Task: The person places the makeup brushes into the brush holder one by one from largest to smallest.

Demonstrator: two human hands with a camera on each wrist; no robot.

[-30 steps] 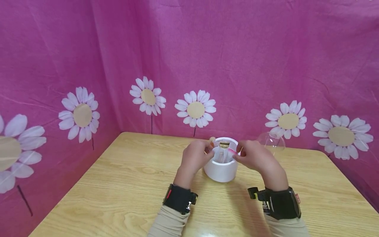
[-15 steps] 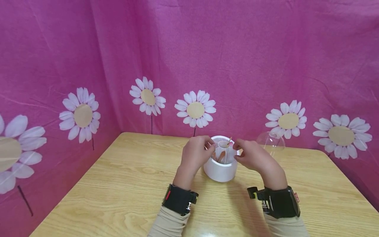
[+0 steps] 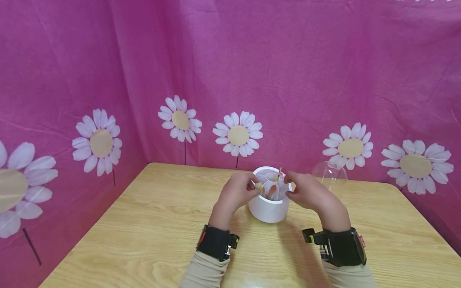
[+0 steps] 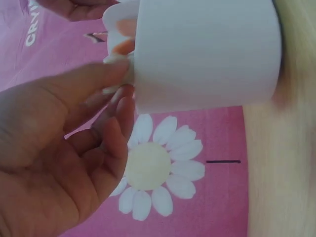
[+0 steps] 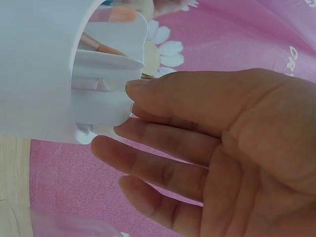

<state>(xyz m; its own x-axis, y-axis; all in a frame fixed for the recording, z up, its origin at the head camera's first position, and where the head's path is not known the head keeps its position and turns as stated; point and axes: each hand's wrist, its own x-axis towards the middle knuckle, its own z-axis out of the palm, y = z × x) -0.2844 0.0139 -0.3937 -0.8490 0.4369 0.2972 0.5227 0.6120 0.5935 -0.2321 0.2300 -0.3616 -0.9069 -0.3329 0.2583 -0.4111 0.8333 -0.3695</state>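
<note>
A round white makeup brush holder (image 3: 269,210) stands on the table, with a scalloped, divided white insert (image 5: 106,111) rising inside its outer wall. Makeup brushes with orange-brown tips (image 3: 271,191) stand in its compartments. On the left side, my left hand (image 3: 235,192) pinches the insert's edge with thumb and index finger, right at a pale brush head (image 3: 258,186). Opposite, my right hand (image 3: 310,191) has its thumb and index finger on the insert's scalloped edge, other fingers stretched out below. The fingertips partly hide the rim on both sides.
A clear dome lid (image 3: 329,176) sits on the wooden table (image 3: 162,224) behind the right hand. Close behind the table hangs a pink cloth (image 3: 281,72) with white daisies. Black straps with cameras (image 3: 343,246) are on both wrists.
The insert has turned in the holder: the orange-brown brush tips came into view at the front and the pale brush head moved forward along the left side. Both hands have stayed nearly in place.
</note>
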